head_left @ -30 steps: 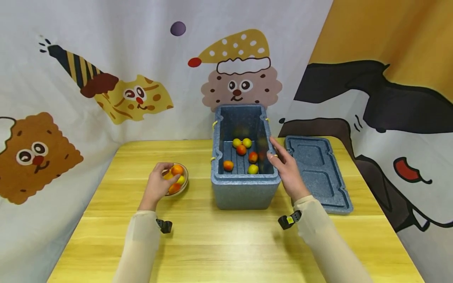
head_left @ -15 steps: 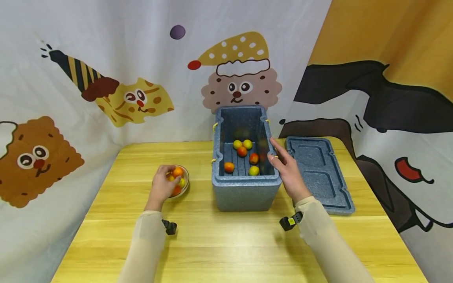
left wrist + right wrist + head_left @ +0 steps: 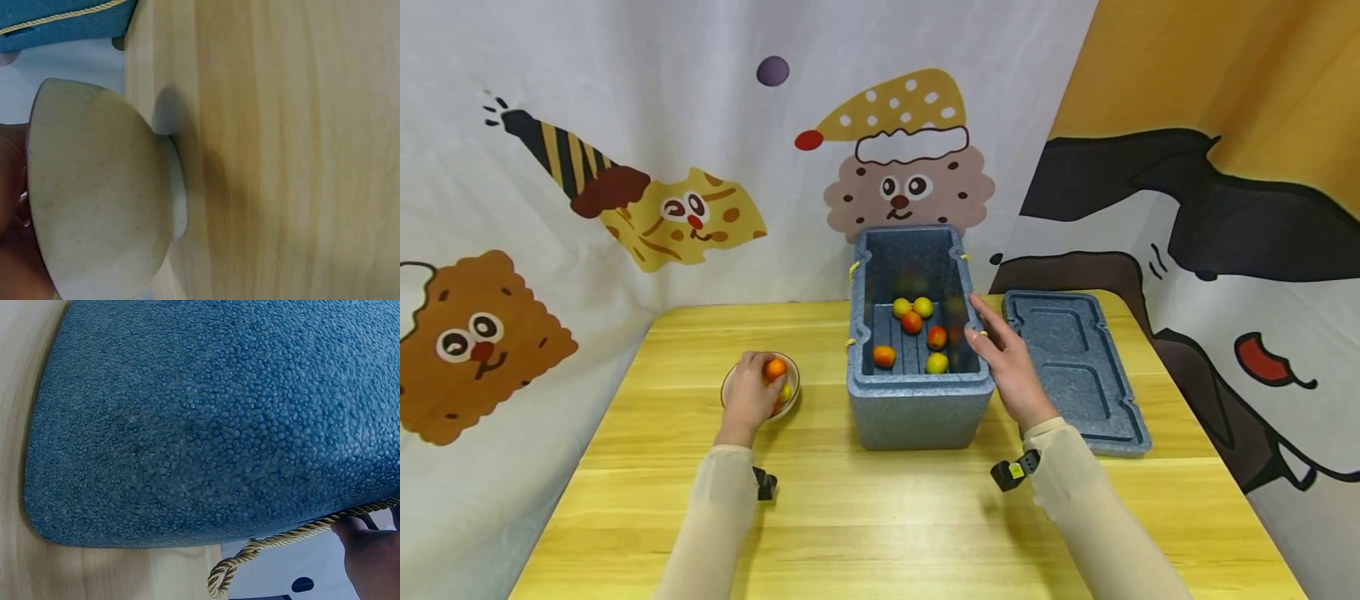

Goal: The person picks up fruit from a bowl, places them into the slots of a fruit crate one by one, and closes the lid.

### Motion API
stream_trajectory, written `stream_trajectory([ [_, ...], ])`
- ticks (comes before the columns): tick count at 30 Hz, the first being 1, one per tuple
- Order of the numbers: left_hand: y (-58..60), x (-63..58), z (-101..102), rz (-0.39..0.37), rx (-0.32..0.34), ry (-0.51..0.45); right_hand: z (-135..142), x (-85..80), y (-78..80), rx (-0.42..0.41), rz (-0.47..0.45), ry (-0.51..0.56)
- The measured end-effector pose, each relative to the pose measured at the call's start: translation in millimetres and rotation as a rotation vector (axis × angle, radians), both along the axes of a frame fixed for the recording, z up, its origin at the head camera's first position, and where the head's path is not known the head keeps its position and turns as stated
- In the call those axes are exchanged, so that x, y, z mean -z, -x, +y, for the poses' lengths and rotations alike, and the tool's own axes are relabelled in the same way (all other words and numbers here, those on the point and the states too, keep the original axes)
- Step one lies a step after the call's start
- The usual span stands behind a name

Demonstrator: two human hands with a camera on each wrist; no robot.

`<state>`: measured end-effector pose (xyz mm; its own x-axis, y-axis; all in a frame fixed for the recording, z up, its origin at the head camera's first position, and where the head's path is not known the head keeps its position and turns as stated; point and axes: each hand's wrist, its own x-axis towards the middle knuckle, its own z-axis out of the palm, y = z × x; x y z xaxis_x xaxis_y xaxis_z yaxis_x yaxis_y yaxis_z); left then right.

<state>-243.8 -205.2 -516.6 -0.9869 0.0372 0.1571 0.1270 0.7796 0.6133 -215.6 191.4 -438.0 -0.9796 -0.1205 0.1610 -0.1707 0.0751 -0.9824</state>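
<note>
My left hand point(image 3: 748, 392) reaches into a pale bowl point(image 3: 729, 388) on the left, thumb and fingers curved about a small orange fruit point(image 3: 776, 369) at its right side. A yellow-green fruit point(image 3: 786, 393) lies just beneath the thumb. The left wrist view shows the bowl's outer wall point(image 3: 94, 194), which hides the fingertips. My right hand point(image 3: 1013, 367) rests on the right rim of a blue-grey foam box point(image 3: 917, 417), thumb and index finger spread. In the right wrist view its fingers lie beside a twisted gold cord point(image 3: 300, 534) on the box.
Inside the open box are several red-orange point(image 3: 912, 322) and yellow point(image 3: 923, 307) fruits. Its lid point(image 3: 1075, 367) lies flat to the right on the wooden table point(image 3: 865, 517). A printed curtain point(image 3: 700, 100) hangs behind.
My left hand has moved slightly right and deeper into the bowl, its fingers coming round the orange fruit. The right hand has stayed on the box rim.
</note>
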Motion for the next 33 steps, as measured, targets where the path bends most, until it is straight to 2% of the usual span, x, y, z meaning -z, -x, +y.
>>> stream_trajectory([
  [5,-1.0,1.9,-1.5,0.012,-0.013,0.026,-1.9,0.5,-0.3,-0.002,-0.009,0.002],
  [14,-0.2,6.9,-2.8,0.064,0.022,0.09,-1.4,2.3,0.9,0.007,0.008,-0.01],
  [19,-1.1,9.5,-3.0,0.107,0.035,0.08,-1.3,2.0,0.6,0.005,0.001,-0.007],
  [23,-3.4,8.7,-4.3,0.172,0.055,0.049,-1.5,1.2,0.3,-0.002,-0.001,0.002],
  [27,-5.8,0.5,-5.0,0.218,0.058,0.012,-1.0,0.7,0.7,0.0,0.004,0.011],
  [33,-8.3,-24.0,0.8,0.183,0.105,-0.096,0.0,-1.2,1.2,0.002,0.0,0.002],
])
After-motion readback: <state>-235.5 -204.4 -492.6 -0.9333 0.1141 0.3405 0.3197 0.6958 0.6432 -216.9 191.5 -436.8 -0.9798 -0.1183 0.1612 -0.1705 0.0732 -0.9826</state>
